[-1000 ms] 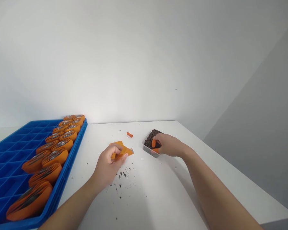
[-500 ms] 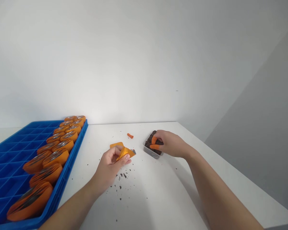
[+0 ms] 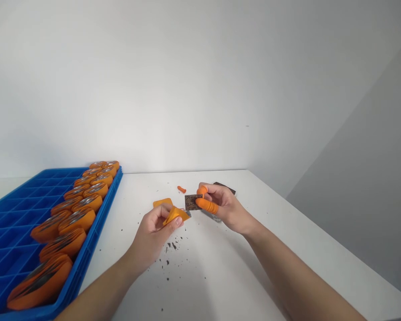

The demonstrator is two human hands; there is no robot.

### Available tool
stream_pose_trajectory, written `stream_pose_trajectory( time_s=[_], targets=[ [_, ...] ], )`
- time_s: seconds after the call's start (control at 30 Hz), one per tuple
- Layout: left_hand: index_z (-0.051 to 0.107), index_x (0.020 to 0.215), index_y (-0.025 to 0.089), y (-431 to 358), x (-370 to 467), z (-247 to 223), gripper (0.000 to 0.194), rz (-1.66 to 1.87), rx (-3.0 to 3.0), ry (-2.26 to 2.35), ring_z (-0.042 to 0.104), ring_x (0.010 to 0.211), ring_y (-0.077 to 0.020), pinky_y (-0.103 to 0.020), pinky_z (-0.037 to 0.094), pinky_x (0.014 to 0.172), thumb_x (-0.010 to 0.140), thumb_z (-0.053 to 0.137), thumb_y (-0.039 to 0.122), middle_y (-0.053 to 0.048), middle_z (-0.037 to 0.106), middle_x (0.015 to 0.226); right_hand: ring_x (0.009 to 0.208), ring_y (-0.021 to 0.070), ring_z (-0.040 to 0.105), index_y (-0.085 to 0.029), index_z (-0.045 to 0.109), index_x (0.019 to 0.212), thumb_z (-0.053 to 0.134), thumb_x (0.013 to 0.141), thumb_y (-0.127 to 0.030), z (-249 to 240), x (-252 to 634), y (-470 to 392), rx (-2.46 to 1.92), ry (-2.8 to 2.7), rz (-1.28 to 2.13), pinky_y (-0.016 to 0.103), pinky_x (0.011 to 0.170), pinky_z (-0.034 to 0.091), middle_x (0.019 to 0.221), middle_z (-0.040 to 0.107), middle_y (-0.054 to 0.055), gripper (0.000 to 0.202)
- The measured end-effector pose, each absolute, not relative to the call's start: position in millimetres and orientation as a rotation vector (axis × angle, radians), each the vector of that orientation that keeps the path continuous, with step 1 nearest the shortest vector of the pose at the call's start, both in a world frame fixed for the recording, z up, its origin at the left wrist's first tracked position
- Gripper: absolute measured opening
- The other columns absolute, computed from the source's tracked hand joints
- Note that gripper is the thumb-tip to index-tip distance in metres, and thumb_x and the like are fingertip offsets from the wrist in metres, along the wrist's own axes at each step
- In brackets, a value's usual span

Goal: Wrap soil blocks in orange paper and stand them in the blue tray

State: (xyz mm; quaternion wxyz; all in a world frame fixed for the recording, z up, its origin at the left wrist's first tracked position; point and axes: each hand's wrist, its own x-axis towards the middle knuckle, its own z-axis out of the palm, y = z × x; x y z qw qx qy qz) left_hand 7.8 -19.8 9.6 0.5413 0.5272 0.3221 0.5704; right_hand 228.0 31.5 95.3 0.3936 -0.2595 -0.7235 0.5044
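Observation:
My left hand (image 3: pixel 158 225) is closed on a small orange pouch (image 3: pixel 177 215), its opening facing right with a silvery lining at the edge. Between the thumb and finger of my right hand (image 3: pixel 220 206), which wear orange finger cots (image 3: pixel 207 206), is a thin dark brown flat piece (image 3: pixel 191 202) with a rough surface. That piece is close to the pouch's mouth; whether they touch I cannot tell. Behind my right hand, a clear plastic tub (image 3: pixel 211 216) holding dark pieces (image 3: pixel 225 186) is mostly hidden.
A blue divided tray (image 3: pixel 112 209) on the left holds rows of bundled orange pouches (image 3: pixel 76 220). Another orange pouch (image 3: pixel 162 202) lies flat beyond my left hand. A loose orange finger cot (image 3: pixel 181 189) and dark crumbs (image 3: pixel 169 262) lie on the white table (image 3: pixel 240 285).
My right hand has lifted a dark flat piece out of the tub and moved left with it to the pouch. My left hand has barely moved.

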Motion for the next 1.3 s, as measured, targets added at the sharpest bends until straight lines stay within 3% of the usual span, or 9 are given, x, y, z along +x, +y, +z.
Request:
stream_pose_trajectory(
  time_s=[0.13, 0.33, 0.5, 0.73, 0.9, 1.03, 1.2, 1.3],
  targets=[
    [0.064, 0.087, 0.02, -18.5, 7.1, 7.6, 0.034, 1.352, 1.266, 0.77, 0.065, 0.1, -0.0212, -0.044, 0.059, 0.1, 0.096, 0.081, 0.047, -0.005, 0.066, 0.105, 0.063, 0.0113, 0.029, -0.023, 0.051, 0.073, 0.083, 0.093, -0.055, 95.6, 226.9, 31.4, -0.621, -1.842, 1.303, 0.033, 0.068, 0.046, 0.07, 0.03, -0.008, 0.049],
    [0.063, 0.086, 0.02, -20.1, 7.1, 9.1, 0.032, 1.34, 1.256, 0.734, 0.063, 0.098, -0.0181, -0.044, 0.057, 0.106, 0.098, 0.08, 0.044, -0.002, 0.062, 0.1, 0.066, 0.0108, 0.031, -0.021, 0.047, 0.07, 0.087, 0.09, -0.054, 91.8, 228.5, 33.8, -0.645, -1.852, 1.314, 0.029, 0.06, 0.032, 0.075, 0.03, -0.007, 0.055],
    [0.065, 0.089, 0.02, -22.6, 8.5, 11.8, 0.032, 1.321, 1.167, 0.712, 0.067, 0.103, -0.0188, -0.048, 0.061, 0.108, 0.094, 0.084, 0.045, -0.004, 0.066, 0.11, 0.068, 0.0111, 0.037, -0.021, 0.054, 0.072, 0.089, 0.087, -0.054, 88.9, 227.6, 34.1, -0.684, -1.853, 1.286, 0.03, 0.066, 0.04, 0.075, 0.029, -0.008, 0.051],
    [0.068, 0.111, 0.023, -22.5, 9.3, 8.5, 0.042, 1.247, 1.096, 0.767, 0.072, 0.122, -0.028, -0.054, 0.059, 0.111, 0.084, 0.095, 0.04, -0.009, 0.074, 0.127, 0.067, 0.0121, 0.041, -0.022, 0.055, 0.072, 0.088, 0.088, -0.053, 88.3, 224.9, 32.7, -0.729, -1.82, 1.32, 0.035, 0.073, 0.05, 0.075, 0.029, -0.007, 0.048],
    [0.068, 0.107, 0.022, -21.7, 9.2, 7.7, 0.043, 1.244, 1.065, 0.717, 0.071, 0.125, -0.0303, -0.053, 0.061, 0.109, 0.082, 0.097, 0.039, -0.01, 0.075, 0.128, 0.064, 0.0114, 0.037, -0.023, 0.057, 0.073, 0.086, 0.091, -0.048, 91.6, 225.4, 29.9, -0.684, -1.856, 1.282, 0.039, 0.084, 0.054, 0.073, 0.028, -0.008, 0.042],
    [0.068, 0.106, 0.022, -20.9, 8.3, 6.8, 0.039, 1.236, 1.025, 0.696, 0.074, 0.123, -0.0296, -0.054, 0.06, 0.11, 0.083, 0.096, 0.038, -0.009, 0.076, 0.127, 0.064, 0.0106, 0.035, -0.022, 0.06, 0.073, 0.089, 0.088, -0.047, 93.8, 226.7, 27.9, -0.682, -1.903, 1.226, 0.033, 0.07, 0.051, 0.076, 0.029, -0.007, 0.042],
    [0.069, 0.109, 0.023, -21.0, 6.3, 6.5, 0.041, 1.231, 1.005, 0.67, 0.074, 0.122, -0.0284, -0.054, 0.059, 0.112, 0.082, 0.098, 0.033, -0.008, 0.075, 0.131, 0.066, 0.0118, 0.036, -0.022, 0.063, 0.075, 0.089, 0.089, -0.049, 95.2, 229.5, 27.6, -0.695, -1.926, 1.185, 0.032, 0.067, 0.049, 0.076, 0.028, -0.007, 0.04],
    [0.069, 0.108, 0.023, -21.4, 6.0, 6.9, 0.041, 1.221, 1.008, 0.675, 0.076, 0.114, -0.0247, -0.051, 0.059, 0.11, 0.082, 0.098, 0.031, -0.006, 0.076, 0.127, 0.064, 0.0099, 0.032, -0.021, 0.065, 0.076, 0.09, 0.089, -0.045, 96.2, 231.3, 28.7, -0.656, -1.986, 1.108, 0.029, 0.062, 0.041, 0.077, 0.029, -0.007, 0.037]
  ],
)
